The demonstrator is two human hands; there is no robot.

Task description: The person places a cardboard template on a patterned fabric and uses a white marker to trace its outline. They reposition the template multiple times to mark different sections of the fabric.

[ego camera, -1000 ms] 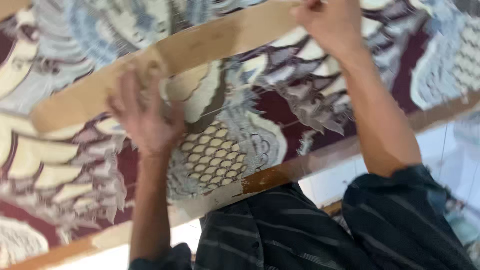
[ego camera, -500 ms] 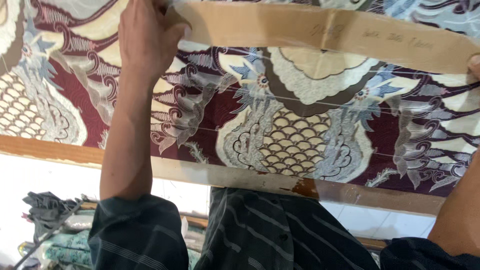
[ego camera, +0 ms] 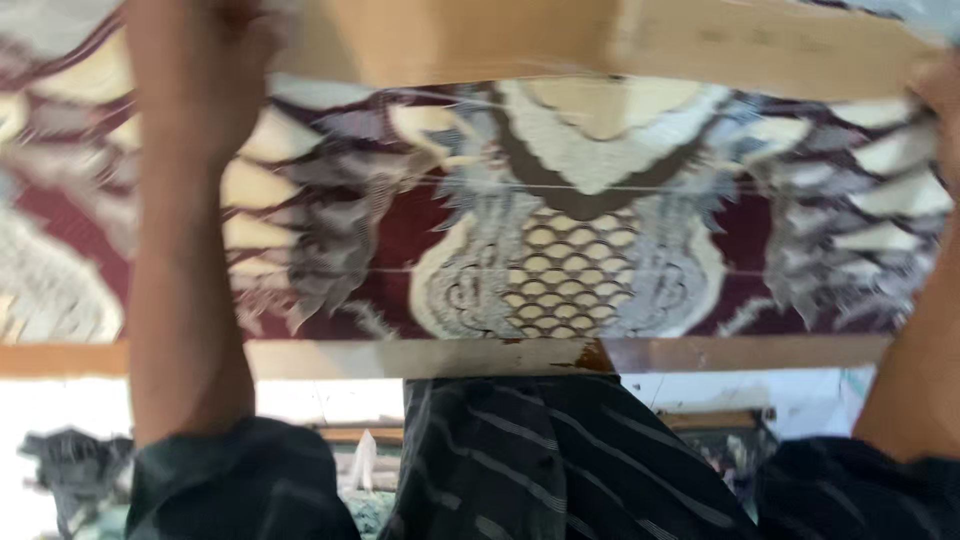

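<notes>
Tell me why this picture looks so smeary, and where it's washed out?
Head view: motion blur softens everything, worst on the left hand and the tan strip that it grips; the patterned cloth stays readable though soft; the right hand is cut off at the edge; the bright background below the table edge is overexposed to white.

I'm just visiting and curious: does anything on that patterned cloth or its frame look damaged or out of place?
One thing: the pale wooden rail along the near edge of the patterned cloth has a dark reddish-brown stain, like dye or a chipped patch. The cloth lies flat. Both hands, left and right, are on the tan strip.
</notes>
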